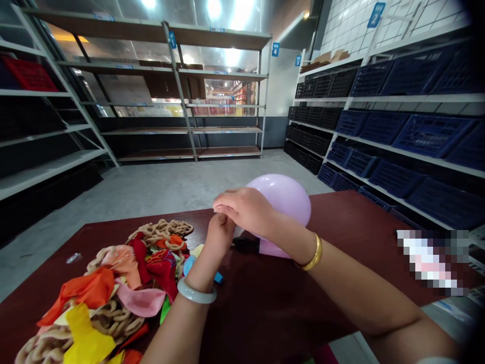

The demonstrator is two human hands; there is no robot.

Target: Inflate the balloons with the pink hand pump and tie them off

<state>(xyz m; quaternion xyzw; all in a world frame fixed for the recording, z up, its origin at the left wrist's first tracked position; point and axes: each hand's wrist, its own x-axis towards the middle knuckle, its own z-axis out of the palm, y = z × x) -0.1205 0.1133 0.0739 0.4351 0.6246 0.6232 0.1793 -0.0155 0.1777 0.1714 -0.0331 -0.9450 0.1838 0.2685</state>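
Note:
My left hand is closed above the table, with its fingers mostly hidden. Over its top bends my right hand, fingers pressed together; the two hands touch. Whatever lies between them cannot be made out. An inflated light purple balloon is just behind my right hand and forearm; its neck is hidden. Below the right wrist, a black piece and a pink part show, partly covered by the forearm. Left of my hands lies a heap of flat balloons, among them an orange balloon, a pink balloon and a yellow balloon.
Beige twisted rope-like pieces lie among the flat balloons on the dark red table. A small clear scrap is at the left. A blurred-out object is at the right. Shelves and blue crates stand beyond.

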